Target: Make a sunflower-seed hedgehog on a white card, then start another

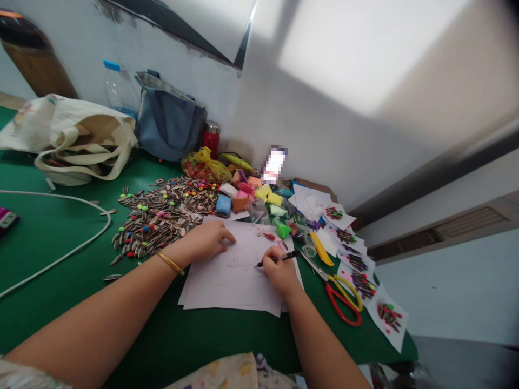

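My right hand is closed around a black pen, whose tip rests on a faint pencil-like drawing in the middle of a white sheet of paper. My left hand lies on the upper left part of that sheet with fingers curled, pressing it down; a gold bangle circles its wrist. The sheet tops a small stack of papers on the green table.
A heap of striped sunflower seeds with coloured beads lies left of the paper. Coloured clay blocks, red-and-yellow scissors, a yellow cutter and seed pictures on white cards lie right. Bags, a bottle and a white cable are behind.
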Demonstrator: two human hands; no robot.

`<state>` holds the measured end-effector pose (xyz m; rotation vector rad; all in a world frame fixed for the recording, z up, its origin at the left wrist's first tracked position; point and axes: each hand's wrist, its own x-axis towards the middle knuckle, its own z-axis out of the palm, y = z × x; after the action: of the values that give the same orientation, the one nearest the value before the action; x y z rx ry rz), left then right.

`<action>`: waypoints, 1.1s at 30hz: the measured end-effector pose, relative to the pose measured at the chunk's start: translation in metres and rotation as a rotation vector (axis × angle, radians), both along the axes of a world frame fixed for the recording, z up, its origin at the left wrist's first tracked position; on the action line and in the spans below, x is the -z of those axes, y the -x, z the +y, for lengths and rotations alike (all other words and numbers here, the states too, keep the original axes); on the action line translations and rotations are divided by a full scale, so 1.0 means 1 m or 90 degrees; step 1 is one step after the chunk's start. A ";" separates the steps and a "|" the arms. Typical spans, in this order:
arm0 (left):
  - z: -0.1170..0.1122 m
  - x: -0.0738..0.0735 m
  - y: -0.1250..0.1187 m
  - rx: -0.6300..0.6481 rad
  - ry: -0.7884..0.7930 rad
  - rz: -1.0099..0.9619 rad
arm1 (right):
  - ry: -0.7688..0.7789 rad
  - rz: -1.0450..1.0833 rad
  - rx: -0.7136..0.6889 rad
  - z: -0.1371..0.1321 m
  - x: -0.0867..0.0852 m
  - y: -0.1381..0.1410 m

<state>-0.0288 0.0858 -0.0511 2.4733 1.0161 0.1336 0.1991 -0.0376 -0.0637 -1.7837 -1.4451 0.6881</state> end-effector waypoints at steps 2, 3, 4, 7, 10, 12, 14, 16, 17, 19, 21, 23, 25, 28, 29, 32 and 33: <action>0.000 0.000 0.000 -0.002 0.001 0.000 | -0.006 0.002 -0.009 0.000 0.000 0.000; 0.000 0.000 0.000 -0.002 0.000 -0.001 | -0.008 0.004 -0.012 0.000 -0.001 0.000; 0.000 0.000 0.000 -0.001 0.000 -0.002 | -0.009 0.008 -0.013 0.000 -0.001 0.000; -0.001 -0.001 0.000 0.000 0.000 -0.001 | -0.015 0.016 -0.011 0.001 -0.002 -0.001; -0.001 -0.003 0.000 0.001 0.002 0.004 | -0.029 0.019 -0.007 0.002 -0.001 -0.001; -0.001 -0.004 0.000 0.003 0.001 0.006 | -0.037 0.018 -0.006 0.002 0.000 -0.002; -0.001 -0.004 0.000 0.004 0.000 0.005 | -0.037 0.016 -0.006 0.002 0.001 -0.002; -0.001 -0.004 0.000 0.003 0.001 0.003 | -0.035 0.013 -0.006 0.002 0.002 -0.002; -0.001 -0.004 0.000 0.003 0.001 0.002 | -0.033 0.010 -0.005 0.001 0.002 -0.002; -0.002 -0.004 0.000 0.002 0.003 0.001 | -0.031 0.005 -0.001 0.001 0.001 -0.002; -0.002 -0.005 0.000 0.001 0.005 0.001 | -0.030 0.003 0.001 0.001 0.000 -0.001; -0.002 -0.005 0.000 -0.001 0.007 0.003 | -0.027 0.002 -0.003 0.001 -0.001 -0.001; -0.002 -0.005 0.000 0.000 0.005 0.001 | -0.021 -0.001 -0.006 0.001 -0.001 -0.001; -0.002 -0.004 0.000 0.004 0.002 -0.002 | -0.016 0.011 -0.009 0.001 -0.002 0.000; -0.001 -0.003 0.001 0.003 0.002 -0.002 | -0.017 0.020 -0.009 0.001 -0.002 0.000; 0.000 -0.001 0.001 0.002 0.002 -0.005 | -0.024 0.043 -0.001 0.001 -0.004 -0.001; 0.000 0.000 0.002 0.002 0.001 -0.007 | -0.028 0.051 0.008 0.001 -0.004 -0.002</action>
<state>-0.0304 0.0854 -0.0508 2.4696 1.0072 0.1438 0.2010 -0.0363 -0.0593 -1.7122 -1.3842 0.7077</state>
